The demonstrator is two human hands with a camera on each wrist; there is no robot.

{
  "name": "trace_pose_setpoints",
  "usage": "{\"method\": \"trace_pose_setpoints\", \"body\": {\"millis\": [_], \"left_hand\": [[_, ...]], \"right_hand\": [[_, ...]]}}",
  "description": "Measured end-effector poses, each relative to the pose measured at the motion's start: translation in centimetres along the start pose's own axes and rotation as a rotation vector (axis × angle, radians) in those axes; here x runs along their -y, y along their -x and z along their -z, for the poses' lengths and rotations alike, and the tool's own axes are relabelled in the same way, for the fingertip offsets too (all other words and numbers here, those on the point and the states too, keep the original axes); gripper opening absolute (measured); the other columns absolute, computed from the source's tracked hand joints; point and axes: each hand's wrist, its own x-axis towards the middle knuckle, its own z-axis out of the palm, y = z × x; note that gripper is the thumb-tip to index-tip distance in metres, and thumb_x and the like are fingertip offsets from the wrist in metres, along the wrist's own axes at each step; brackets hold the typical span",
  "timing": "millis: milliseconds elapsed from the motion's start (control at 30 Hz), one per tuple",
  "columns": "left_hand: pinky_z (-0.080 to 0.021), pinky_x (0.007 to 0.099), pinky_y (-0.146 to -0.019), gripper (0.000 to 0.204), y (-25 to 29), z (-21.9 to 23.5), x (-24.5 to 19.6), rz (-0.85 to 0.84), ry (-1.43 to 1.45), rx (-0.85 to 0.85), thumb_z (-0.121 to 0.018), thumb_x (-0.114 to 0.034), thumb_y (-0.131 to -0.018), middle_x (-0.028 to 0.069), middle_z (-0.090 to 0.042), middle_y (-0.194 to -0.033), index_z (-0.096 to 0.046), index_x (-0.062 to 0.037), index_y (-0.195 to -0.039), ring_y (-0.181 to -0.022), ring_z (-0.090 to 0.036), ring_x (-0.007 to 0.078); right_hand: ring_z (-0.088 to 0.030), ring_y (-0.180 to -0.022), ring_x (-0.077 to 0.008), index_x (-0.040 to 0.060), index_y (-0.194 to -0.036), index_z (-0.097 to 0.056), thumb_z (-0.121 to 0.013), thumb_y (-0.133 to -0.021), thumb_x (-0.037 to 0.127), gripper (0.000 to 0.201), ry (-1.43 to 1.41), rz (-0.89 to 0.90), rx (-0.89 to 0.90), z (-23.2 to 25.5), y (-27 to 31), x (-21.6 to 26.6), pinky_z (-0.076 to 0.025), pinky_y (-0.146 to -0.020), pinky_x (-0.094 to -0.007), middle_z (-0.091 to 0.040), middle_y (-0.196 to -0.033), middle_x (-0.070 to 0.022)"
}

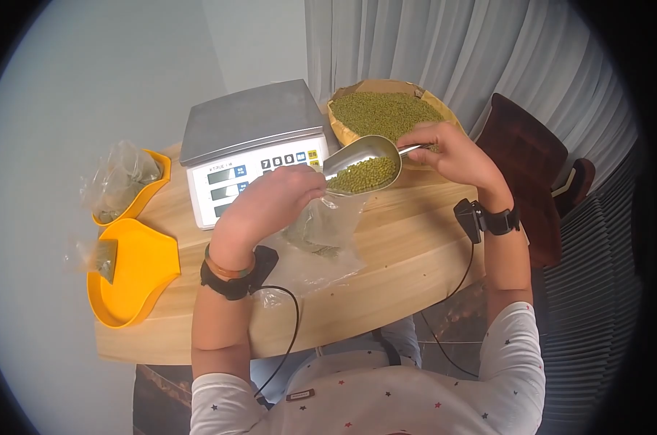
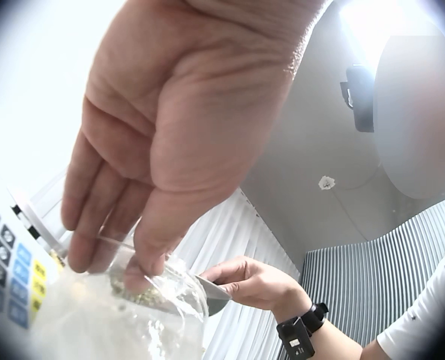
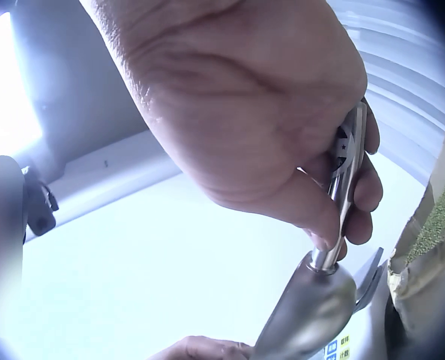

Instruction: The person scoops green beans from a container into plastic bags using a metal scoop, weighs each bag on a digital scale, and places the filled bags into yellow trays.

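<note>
My right hand grips the handle of a metal scoop filled with green mung beans; the right wrist view shows the handle between the curled fingers and the scoop bowl from behind. My left hand pinches the rim of a clear plastic bag just below the scoop's lip. In the left wrist view thumb and fingers hold the bag's mouth open, with a few beans inside.
A digital scale stands behind the bag on the wooden table. A paper sack of mung beans sits behind the right hand. Two orange trays with filled bags lie at the left. A dark chair stands at the right.
</note>
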Motion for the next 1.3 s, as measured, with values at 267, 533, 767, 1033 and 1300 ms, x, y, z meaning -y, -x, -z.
{"method": "trace_pose_setpoints", "body": {"millis": [267,533,767,1033,1300], "left_hand": [[-0.051,0.0411,-0.076,0.013,0.2,0.2,-0.1,-0.007,-0.003,-0.004,-0.063,-0.012,-0.093,0.0151,-0.067,-0.089,-0.067,-0.0004,-0.099,-0.085,-0.062,0.0377],[-0.050,0.0405,-0.070,0.012,0.3,0.6,-0.2,0.035,-0.038,0.062,-0.062,-0.013,-0.094,0.0161,-0.065,-0.084,-0.064,-0.0012,-0.097,-0.078,-0.061,0.0380],[-0.046,0.0353,-0.063,0.014,0.0,1.0,-0.8,0.045,0.112,0.084,-0.059,-0.012,-0.097,0.0141,-0.058,-0.073,-0.059,0.0008,-0.093,-0.064,-0.055,0.0298],[-0.047,0.0355,-0.065,0.008,-0.6,1.4,-1.2,-0.015,0.041,-0.075,-0.060,-0.007,-0.094,0.0142,-0.061,-0.078,-0.060,0.0007,-0.093,-0.069,-0.056,0.0316],[-0.045,0.0273,-0.060,0.008,-1.0,2.2,-2.1,0.115,0.025,-0.399,-0.061,-0.005,-0.095,0.0069,-0.062,-0.074,-0.064,0.0021,-0.092,-0.065,-0.055,0.0128]], "right_hand": [[-0.058,-0.090,-0.0268,0.0044,-0.106,-0.073,-0.068,-0.085,0.003,0.022,0.556,0.243,-0.126,-2.1,0.6,4.4,-0.039,-0.095,-0.0382,-0.062,-0.084,-0.0089],[-0.060,-0.094,-0.0272,0.0045,-0.105,-0.074,-0.066,-0.084,0.000,0.023,0.463,0.182,-0.180,-1.0,1.0,2.8,-0.041,-0.089,-0.0379,-0.064,-0.088,-0.0100],[-0.060,-0.096,-0.0278,0.0070,-0.101,-0.076,-0.066,-0.084,0.001,0.020,0.594,-0.014,-0.432,2.3,1.5,-3.6,-0.042,-0.085,-0.0388,-0.065,-0.090,-0.0088],[-0.059,-0.097,-0.0237,0.0072,-0.094,-0.077,-0.059,-0.080,0.003,0.023,0.978,-0.070,-0.380,2.5,3.9,-12.6,-0.041,-0.083,-0.0361,-0.064,-0.089,-0.0054],[-0.059,-0.103,-0.0246,0.0077,-0.094,-0.077,-0.064,-0.081,0.004,0.018,0.822,-0.141,-0.339,1.0,5.2,-12.2,-0.044,-0.088,-0.0379,-0.065,-0.093,-0.0058]]}}
